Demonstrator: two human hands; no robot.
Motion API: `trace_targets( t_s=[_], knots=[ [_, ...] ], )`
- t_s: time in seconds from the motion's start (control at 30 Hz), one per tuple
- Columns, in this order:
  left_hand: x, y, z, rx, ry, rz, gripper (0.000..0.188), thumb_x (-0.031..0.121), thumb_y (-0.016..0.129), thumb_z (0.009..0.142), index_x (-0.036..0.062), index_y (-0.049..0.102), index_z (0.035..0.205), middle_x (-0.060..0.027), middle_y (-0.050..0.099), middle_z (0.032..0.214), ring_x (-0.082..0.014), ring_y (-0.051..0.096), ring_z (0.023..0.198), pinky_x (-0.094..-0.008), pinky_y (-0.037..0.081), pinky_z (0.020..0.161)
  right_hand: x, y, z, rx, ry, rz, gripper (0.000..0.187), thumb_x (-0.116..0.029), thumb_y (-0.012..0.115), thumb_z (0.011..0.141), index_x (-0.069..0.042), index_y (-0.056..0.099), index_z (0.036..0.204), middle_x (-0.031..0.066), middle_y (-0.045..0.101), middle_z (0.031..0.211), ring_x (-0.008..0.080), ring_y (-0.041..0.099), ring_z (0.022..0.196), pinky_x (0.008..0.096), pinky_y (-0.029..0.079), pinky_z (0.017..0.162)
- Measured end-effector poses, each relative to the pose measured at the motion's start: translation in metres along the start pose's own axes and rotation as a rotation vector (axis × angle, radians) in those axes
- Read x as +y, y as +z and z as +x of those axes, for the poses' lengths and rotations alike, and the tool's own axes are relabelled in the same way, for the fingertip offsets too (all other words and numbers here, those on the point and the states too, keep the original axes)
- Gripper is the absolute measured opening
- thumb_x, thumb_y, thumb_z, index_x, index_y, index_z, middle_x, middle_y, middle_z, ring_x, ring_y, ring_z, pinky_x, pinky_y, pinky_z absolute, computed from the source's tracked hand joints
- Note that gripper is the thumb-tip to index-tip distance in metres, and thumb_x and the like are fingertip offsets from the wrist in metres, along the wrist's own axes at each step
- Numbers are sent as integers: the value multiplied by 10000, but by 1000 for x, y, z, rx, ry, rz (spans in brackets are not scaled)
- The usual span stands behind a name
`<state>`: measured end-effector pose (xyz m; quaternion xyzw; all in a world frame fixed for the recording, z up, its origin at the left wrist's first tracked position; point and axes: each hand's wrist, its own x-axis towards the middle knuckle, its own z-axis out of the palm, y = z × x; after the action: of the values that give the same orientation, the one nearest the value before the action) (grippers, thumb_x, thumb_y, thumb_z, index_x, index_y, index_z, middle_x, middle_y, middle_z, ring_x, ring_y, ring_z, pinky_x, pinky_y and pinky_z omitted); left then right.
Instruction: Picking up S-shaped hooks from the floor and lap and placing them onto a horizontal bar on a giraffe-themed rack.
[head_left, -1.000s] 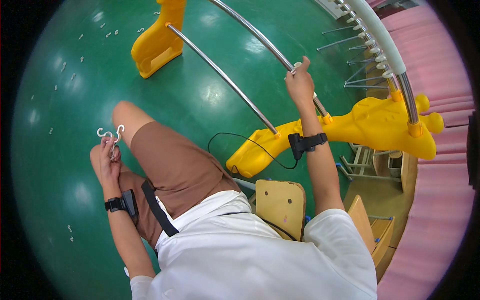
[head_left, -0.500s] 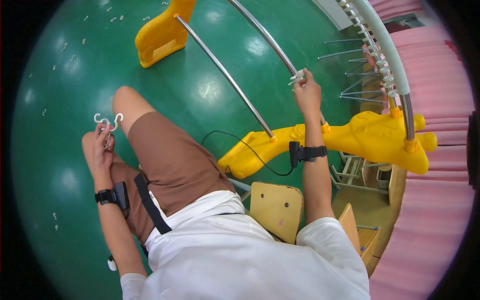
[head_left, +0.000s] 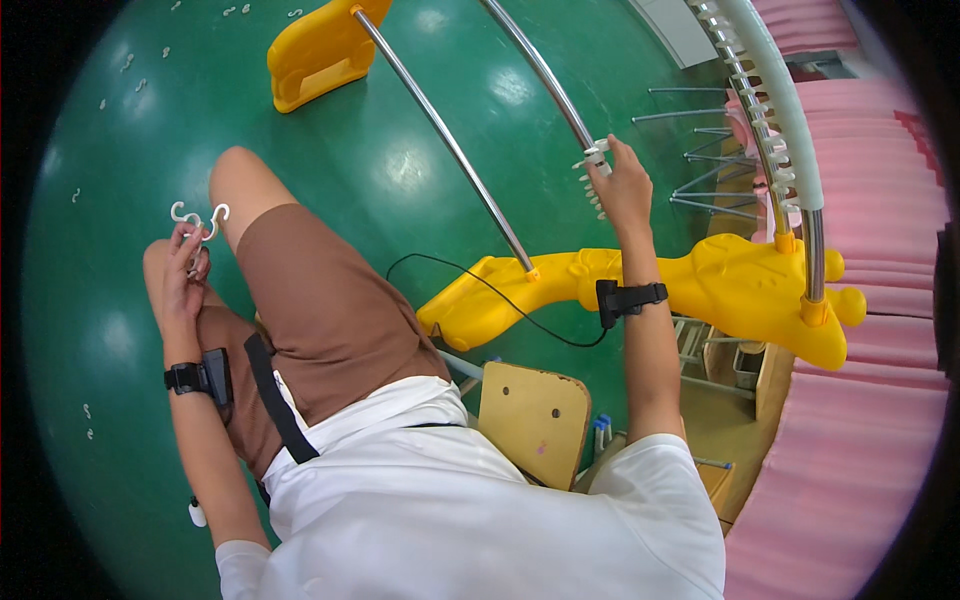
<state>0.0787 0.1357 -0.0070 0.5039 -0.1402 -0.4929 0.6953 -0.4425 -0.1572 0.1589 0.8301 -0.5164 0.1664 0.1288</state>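
Observation:
Beside my left knee, my left hand (head_left: 184,280) is closed on several white plastic S-hooks (head_left: 213,220), whose curved ends stick out above the fingers. My right arm reaches forward to a shiny metal bar (head_left: 540,70) of a yellow giraffe-shaped rack. There my right hand (head_left: 622,190) has its thumb and forefinger around white hooks (head_left: 597,155) that hang on the bar. More hooks show in a row just beside the thumb. The palm hides part of the bar and its lower end.
A yellow giraffe-shaped end frame (head_left: 740,290) lies across the right. A second yellow end piece (head_left: 325,60) stands farther off. White hooks line the curved upper rail (head_left: 765,130). Loose hooks (head_left: 140,85) are scattered on the green floor. A wooden chair (head_left: 535,420) is beside me; pink cloth (head_left: 850,420) hangs right.
The view has shifted slightly. My right hand has turned at the bar, its fingers spread wider, and more hooks show beneath it. My left hand keeps its hooks.

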Motion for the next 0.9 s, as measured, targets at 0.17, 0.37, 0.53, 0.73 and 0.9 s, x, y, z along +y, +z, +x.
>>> trace_targets(
  t_s=[0.17,0.37,0.53,0.73,0.9],
  knots=[
    [-6,-3,3,6,-16,-3,145,164,637,887,117,511,941,15,563,872,-41,353,484,-183,259,444,0,-6,6,-64,-42,4,524,-309,710,771,-49,574,1205,115,626,1100,329,638,900,404,515,760],
    [0,0,1,16,-15,17,125,157,632,894,129,511,912,41,544,852,-34,345,483,-187,246,441,8,3,3,-29,-111,4,525,-300,704,776,-14,554,1190,122,618,1057,340,641,844,408,529,689],
    [-3,0,2,-24,-25,28,130,181,622,905,135,500,908,55,524,829,-28,344,483,-185,232,440,8,2,3,-28,-137,-32,502,-288,695,786,-12,550,1180,130,616,1010,343,642,798,410,527,649],
    [-9,-13,9,-9,-24,70,105,189,602,918,142,510,936,53,511,832,-29,352,485,-183,231,442,3,0,5,-40,-170,-26,448,-257,677,809,-2,545,1154,146,615,995,353,639,794,416,526,643],
    [-13,-17,11,-45,-4,32,136,161,602,922,103,501,991,-5,598,915,-22,328,451,-169,239,414,6,2,4,-33,-195,-40,424,-256,667,820,-6,549,1142,142,618,996,352,641,791,418,527,643]
  ],
)
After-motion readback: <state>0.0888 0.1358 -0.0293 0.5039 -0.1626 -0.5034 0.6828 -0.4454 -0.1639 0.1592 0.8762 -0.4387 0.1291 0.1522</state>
